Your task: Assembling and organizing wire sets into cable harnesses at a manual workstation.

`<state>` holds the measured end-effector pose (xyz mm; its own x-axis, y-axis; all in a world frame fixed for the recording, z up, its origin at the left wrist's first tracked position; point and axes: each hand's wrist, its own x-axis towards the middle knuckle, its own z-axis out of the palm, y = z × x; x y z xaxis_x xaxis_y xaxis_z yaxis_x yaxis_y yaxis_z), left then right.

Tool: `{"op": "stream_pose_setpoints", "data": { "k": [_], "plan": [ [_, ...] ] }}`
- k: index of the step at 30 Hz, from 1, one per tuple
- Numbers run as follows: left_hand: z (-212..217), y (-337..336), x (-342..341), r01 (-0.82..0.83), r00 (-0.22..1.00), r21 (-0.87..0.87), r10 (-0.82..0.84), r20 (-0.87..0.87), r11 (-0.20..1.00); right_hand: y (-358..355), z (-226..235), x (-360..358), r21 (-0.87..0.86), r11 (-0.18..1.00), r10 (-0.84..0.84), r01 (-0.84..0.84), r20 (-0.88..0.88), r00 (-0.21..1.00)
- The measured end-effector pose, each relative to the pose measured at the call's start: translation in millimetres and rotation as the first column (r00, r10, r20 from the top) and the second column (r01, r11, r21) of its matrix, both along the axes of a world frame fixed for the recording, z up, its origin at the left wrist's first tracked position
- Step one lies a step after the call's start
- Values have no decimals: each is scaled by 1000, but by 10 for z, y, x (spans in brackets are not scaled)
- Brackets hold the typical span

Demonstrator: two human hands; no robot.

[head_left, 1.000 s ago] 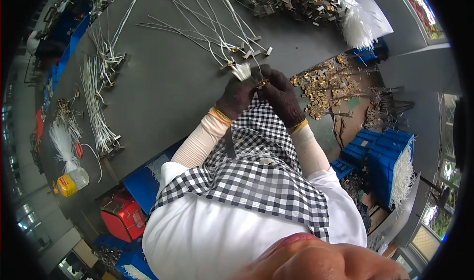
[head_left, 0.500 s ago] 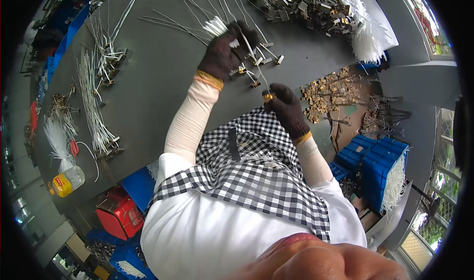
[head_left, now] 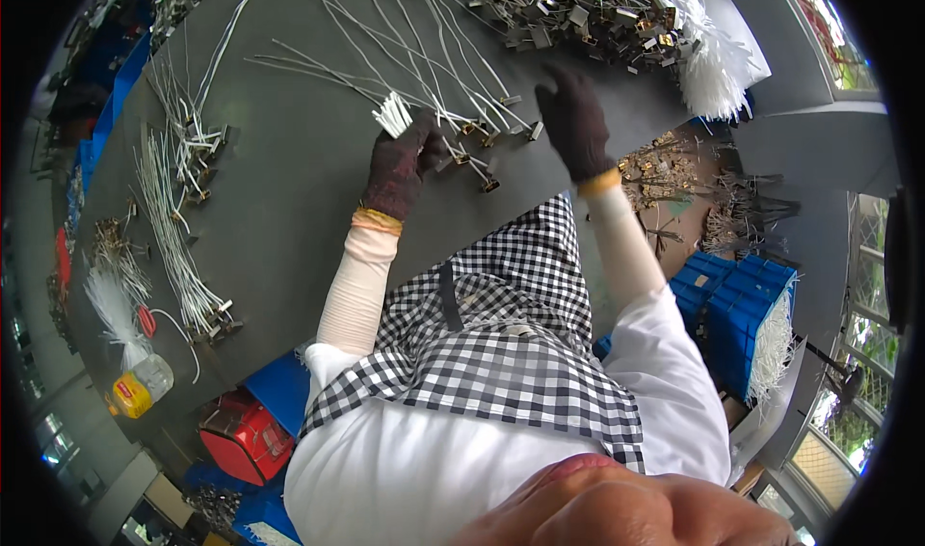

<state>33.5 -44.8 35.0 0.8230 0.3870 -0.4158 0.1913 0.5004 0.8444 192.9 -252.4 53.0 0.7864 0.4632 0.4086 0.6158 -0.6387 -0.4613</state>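
Note:
My left hand (head_left: 405,168), in a dark knitted glove, is closed around a bunch of short white tubes (head_left: 392,115) that stick out past the thumb. Just beyond and beside it lie several white wires with small metal terminals (head_left: 489,139) on their ends, fanned out over the dark table (head_left: 308,170). My right hand (head_left: 576,127), gloved the same way, hovers to the right of those wires with its fingers stretched forward and apart. Nothing shows in it. Closest to its fingertips is a big heap of wired metal parts (head_left: 588,21).
White fibre-like strands (head_left: 718,79) hang at the far right corner. Small brass parts (head_left: 665,175) cover a brown surface to the right, above blue crates (head_left: 732,305). Wire bundles (head_left: 169,228) and a yellow-labelled bottle (head_left: 143,387) lie left. A red box (head_left: 246,438) stands below the table.
My right hand has let go of a wire with a brass terminal and moved forward towards the heap. My left hand has drawn back slightly to the left, still with the white tubes.

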Motion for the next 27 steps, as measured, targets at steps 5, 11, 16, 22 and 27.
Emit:
{"op": "stream_pose_setpoints", "data": {
  "k": [5, 11, 16, 22, 27],
  "plan": [
    [34, -170, 1, 188, 925, 527, -330, 189, 829, 352, -92, 772, -289, 956, -66, 55, -28, 997],
    [313, -462, 116, 329, 918, 49, -332, 220, 943, 22, -535, 870, -166, 985, -52, 39, -75, 996],
    [35, -854, 144, 458, 870, -194, -393, 299, 867, -539, 83, 205, -62, 962, -239, 264, -657, 715],
    [-202, -1556, 461, 195, 981, -525, -171, 95, 829, -1227, 117, -460, 364, 867, 274, 340, -918, 286],
    [-542, -1950, 571, 254, 929, -181, -188, 319, 950, -1551, -436, -855, 440, 892, 366, -100, -577, 730]
  ]
}}
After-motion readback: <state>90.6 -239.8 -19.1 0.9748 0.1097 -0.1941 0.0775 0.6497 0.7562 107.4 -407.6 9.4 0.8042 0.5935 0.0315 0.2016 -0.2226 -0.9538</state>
